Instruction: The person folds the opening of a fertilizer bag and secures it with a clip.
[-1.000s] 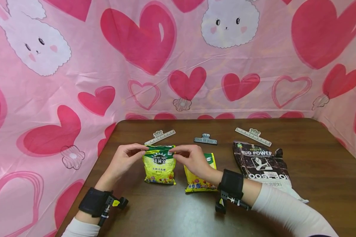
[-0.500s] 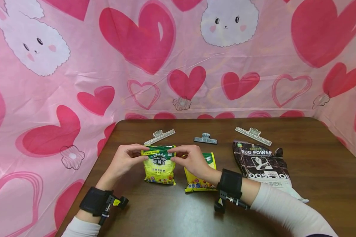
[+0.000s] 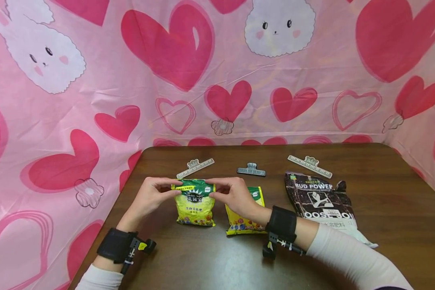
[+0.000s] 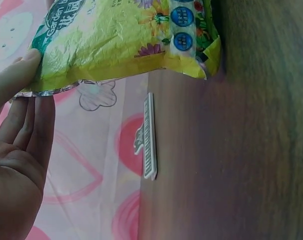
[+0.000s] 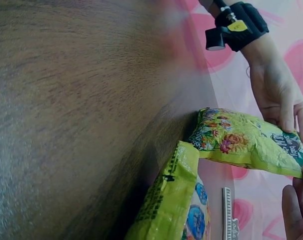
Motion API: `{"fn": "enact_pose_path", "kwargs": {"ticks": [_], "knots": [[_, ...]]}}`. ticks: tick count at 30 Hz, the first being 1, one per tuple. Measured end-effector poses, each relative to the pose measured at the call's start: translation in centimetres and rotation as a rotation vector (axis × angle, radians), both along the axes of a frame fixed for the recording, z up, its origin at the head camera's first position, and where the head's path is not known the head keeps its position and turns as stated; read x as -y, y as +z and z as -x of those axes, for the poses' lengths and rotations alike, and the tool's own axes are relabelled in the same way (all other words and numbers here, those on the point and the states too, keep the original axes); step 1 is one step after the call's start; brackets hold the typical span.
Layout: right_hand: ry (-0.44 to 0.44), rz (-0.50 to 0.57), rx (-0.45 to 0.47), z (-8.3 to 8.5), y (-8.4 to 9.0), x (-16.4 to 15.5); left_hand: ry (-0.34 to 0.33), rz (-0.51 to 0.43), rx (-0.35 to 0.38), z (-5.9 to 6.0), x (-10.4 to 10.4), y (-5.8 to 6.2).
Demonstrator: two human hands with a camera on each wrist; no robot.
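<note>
A small yellow and green fertilizer bag [image 3: 194,207] stands upright on the table between both hands. My left hand [image 3: 153,196] pinches its top left corner between thumb and fingers. At the top right corner my right hand [image 3: 235,196] pinches the bag the same way. In the left wrist view the thumb lies on the front of the bag [image 4: 111,45] and the fingers are behind it. The right wrist view shows the bag [image 5: 241,140] held at its green top, with only part of the right hand [image 5: 299,205] in frame.
A second yellow bag [image 3: 243,221] stands right of the first, partly behind the right hand. Farther right lies a larger black and white BUD POWER bag [image 3: 317,201]. Along the back are a white clip [image 3: 195,168], a dark clip [image 3: 251,169] and another white clip [image 3: 310,166].
The bag's top edge has been drawn straighter and flatter, its green band showing more fully. Both hands keep their grip with only slight finger shifts.
</note>
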State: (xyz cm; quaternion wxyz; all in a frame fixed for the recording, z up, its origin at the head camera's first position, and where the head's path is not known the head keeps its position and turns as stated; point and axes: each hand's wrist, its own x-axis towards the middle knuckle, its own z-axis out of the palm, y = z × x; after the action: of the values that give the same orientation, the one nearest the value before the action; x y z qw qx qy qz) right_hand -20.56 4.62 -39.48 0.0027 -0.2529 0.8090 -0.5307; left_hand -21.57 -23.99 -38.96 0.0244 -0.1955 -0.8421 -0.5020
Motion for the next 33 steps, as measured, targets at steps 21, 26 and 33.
{"fn": "enact_pose_path", "kwargs": {"ticks": [21, 26, 33], "knots": [[-0.035, -0.092, -0.108, 0.1, -0.4, -0.1, 0.034, 0.159, -0.205, -0.2, -0.1, 0.1], [-0.033, -0.151, -0.212, 0.2, -0.6, -0.2, 0.036, 0.183, -0.287, -0.2, 0.0, -0.2], [-0.107, -0.186, -0.239, 1.3, -1.1, -1.5, 0.102, 0.211, -0.354, -0.5, 1.2, -0.8]]}}
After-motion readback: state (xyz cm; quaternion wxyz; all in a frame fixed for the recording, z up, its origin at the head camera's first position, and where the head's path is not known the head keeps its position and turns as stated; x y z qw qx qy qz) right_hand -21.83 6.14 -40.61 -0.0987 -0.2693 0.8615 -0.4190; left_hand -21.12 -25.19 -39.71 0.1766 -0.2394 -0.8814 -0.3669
